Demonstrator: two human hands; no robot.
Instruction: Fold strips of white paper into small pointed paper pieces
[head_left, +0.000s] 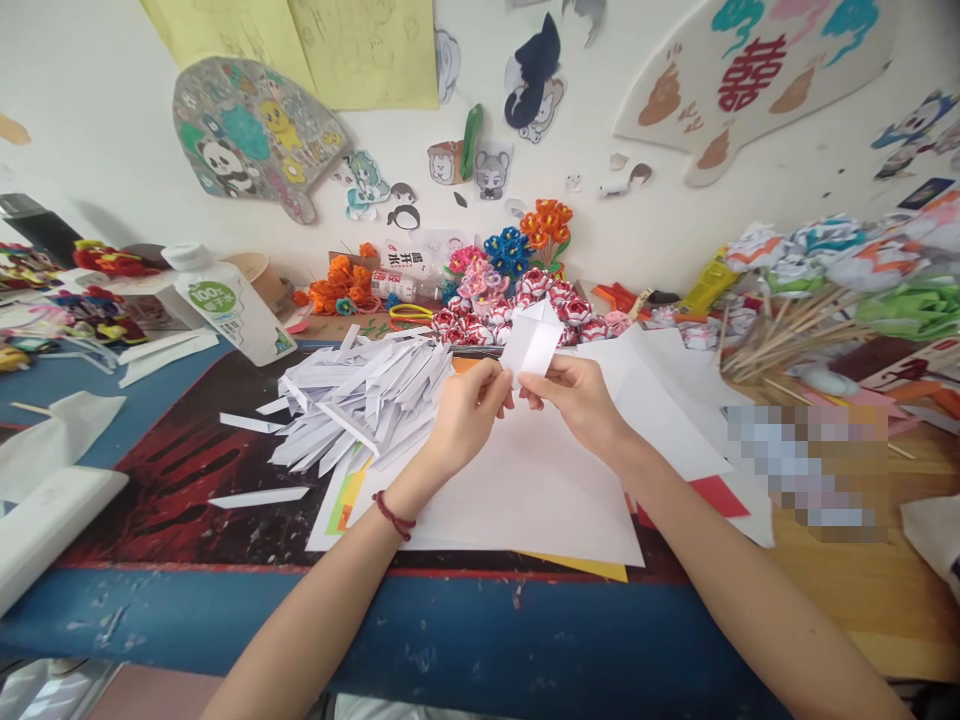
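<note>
While both hands (517,400) pinch folded white paper (531,340), smooth, pointed.

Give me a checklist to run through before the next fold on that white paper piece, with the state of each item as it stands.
1. Both hands on the piece: left hand and right hand each pinch the lower edge of the folded white paper. Ok.
2. Piece lifted off the white sheets below it: ok.
3. Top of the piece comes to a point facing away: ok.
4. Creases sharp and edges aligned: cannot tell, too small to see.
5. Pile of folded white strips lies apart, left of the hands: ok.
6. Bottle upright, beyond the pile: ok.
</note>
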